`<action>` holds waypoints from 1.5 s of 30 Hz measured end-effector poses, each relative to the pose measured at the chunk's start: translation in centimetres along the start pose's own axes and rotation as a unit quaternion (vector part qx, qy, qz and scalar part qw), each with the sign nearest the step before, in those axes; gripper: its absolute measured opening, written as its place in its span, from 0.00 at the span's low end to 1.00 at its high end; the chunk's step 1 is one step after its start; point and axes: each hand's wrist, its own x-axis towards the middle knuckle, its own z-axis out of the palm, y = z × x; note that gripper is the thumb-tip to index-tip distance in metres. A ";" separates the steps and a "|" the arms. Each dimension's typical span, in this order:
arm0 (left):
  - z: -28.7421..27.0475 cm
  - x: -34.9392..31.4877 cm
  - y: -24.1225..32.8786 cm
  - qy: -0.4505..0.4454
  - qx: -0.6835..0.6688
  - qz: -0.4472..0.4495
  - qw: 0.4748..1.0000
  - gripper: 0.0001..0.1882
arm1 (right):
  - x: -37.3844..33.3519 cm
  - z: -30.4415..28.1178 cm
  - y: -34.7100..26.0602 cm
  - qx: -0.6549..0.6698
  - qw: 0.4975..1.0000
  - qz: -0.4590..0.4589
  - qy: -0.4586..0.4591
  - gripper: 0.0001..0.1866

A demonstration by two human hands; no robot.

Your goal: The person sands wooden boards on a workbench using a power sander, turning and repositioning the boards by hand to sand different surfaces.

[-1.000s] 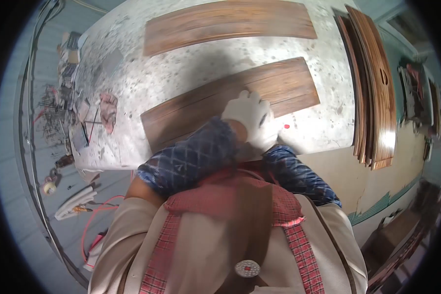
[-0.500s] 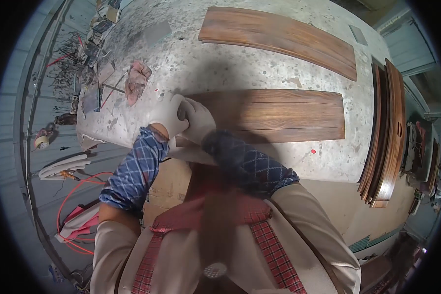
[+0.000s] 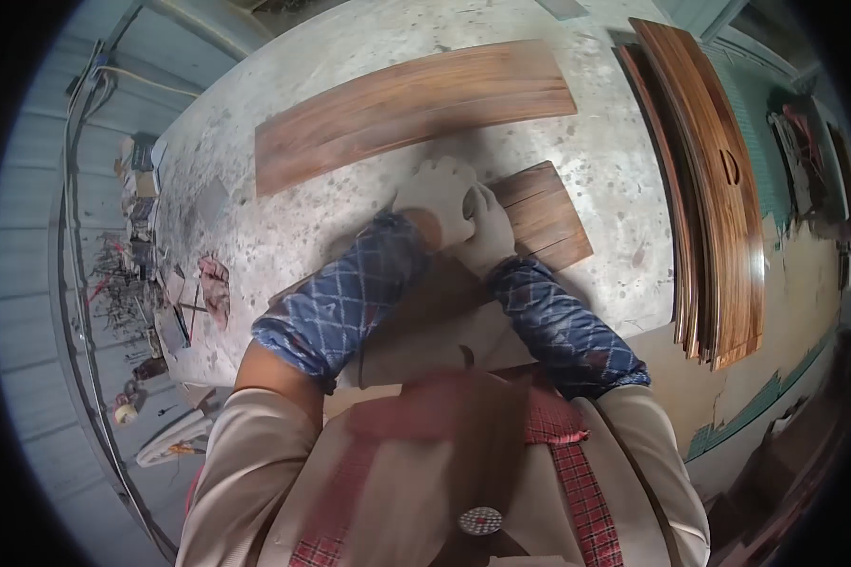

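Observation:
Both my hands wear white gloves and blue checked sleeve covers. My left hand (image 3: 435,200) and my right hand (image 3: 487,231) are held close together over the near wooden board (image 3: 550,213). Their fingers are curled. A small dark patch shows between them, but whatever they grip is too hidden to name. The brown grained board lies on the pale, speckled table (image 3: 624,283); my hands and left forearm cover much of it. Beyond my hands lies a second brown board (image 3: 416,109), flat on the table.
Several long brown boards (image 3: 719,217) stand along the table's right edge; the outermost has a curved slot. On the left lie a reddish crumpled cloth (image 3: 214,291), a grey flat sheet (image 3: 212,203) and a clutter of thin rods (image 3: 113,274).
My view has turned, so the scene sits differently in the picture. Both hands have gone from the near board's left end toward its right part, staying close together.

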 end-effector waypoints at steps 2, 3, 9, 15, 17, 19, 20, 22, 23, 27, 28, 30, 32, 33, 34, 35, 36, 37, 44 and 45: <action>-0.1 4.7 3.3 -0.005 0.003 0.042 0.999 0.23 | 0.7 -3.0 3.9 -0.029 0.999 0.030 0.026 0.46; 0.1 7.1 4.5 -0.037 0.026 0.038 0.998 0.22 | 1.4 -4.8 5.0 -0.021 0.998 0.066 0.002 0.49; 4.4 14.1 9.9 0.123 -0.007 0.137 0.983 0.18 | 0.4 -10.6 15.2 -0.155 0.973 0.161 -0.058 0.45; 5.2 7.7 7.0 0.129 -0.053 0.004 0.990 0.14 | 1.1 -4.8 11.0 0.713 0.663 0.174 -0.146 0.34; 5.6 4.3 3.3 0.168 -0.062 -0.043 0.983 0.14 | -1.7 -0.9 15.3 0.690 0.640 0.313 -0.124 0.34; 2.4 -0.8 -0.1 0.097 -0.074 -0.116 0.986 0.14 | -2.1 4.3 12.0 0.472 0.840 0.206 -0.171 0.35; 1.5 -2.8 -1.5 0.079 -0.084 -0.145 0.983 0.15 | -2.2 6.9 10.1 0.347 0.909 0.151 -0.172 0.36; -0.5 -7.7 -5.4 0.031 -0.096 -0.200 0.975 0.16 | -2.0 11.3 3.6 0.150 0.973 0.032 -0.172 0.36; -1.9 -10.2 -6.7 -0.001 -0.103 -0.217 0.971 0.17 | -2.0 13.0 0.4 0.111 0.979 -0.005 -0.174 0.36; -1.8 -20.3 -13.3 0.082 -0.052 -0.289 0.952 0.17 | -3.0 21.2 -10.3 0.079 0.970 -0.116 -0.198 0.37; -2.2 -22.8 -14.9 0.102 -0.036 -0.276 0.955 0.18 | -3.5 22.8 -12.3 0.081 0.967 -0.140 -0.197 0.38; -2.8 -27.0 -17.7 0.104 -0.048 -0.296 0.948 0.19 | -4.9 25.7 -15.4 0.087 0.958 -0.187 -0.198 0.38; -2.5 -31.7 -19.6 0.118 -0.061 -0.331 0.934 0.20 | -6.8 27.1 -19.0 0.108 0.943 -0.168 -0.267 0.36; -1.7 -33.8 -20.0 0.150 -0.049 -0.328 0.932 0.21 | -7.8 26.9 -20.7 0.117 0.929 -0.133 -0.326 0.34; -1.6 -34.8 -19.5 0.131 -0.055 -0.341 0.929 0.23 | -8.6 26.8 -21.2 0.136 0.924 -0.125 -0.334 0.35; -1.5 -36.0 -18.7 0.111 -0.056 -0.358 0.925 0.24 | -9.7 26.8 -21.8 0.160 0.918 -0.118 -0.344 0.35; -0.6 -36.9 -17.8 0.131 -0.039 -0.351 0.926 0.27 | -12.4 28.0 -19.9 0.154 0.941 -0.173 -0.247 0.37; -1.2 -37.3 -15.9 0.094 -0.055 -0.366 0.924 0.28 | -13.2 26.4 -19.9 0.145 0.936 -0.159 -0.280 0.41; 0.1 -30.2 -7.2 0.035 -0.010 -0.217 0.976 0.26 | -14.3 14.8 -16.2 0.104 0.965 -0.103 -0.216 0.54; 0.2 -27.8 -6.0 0.011 -0.015 -0.183 0.983 0.26 | -13.6 12.5 -15.3 0.065 0.973 -0.074 -0.208 0.55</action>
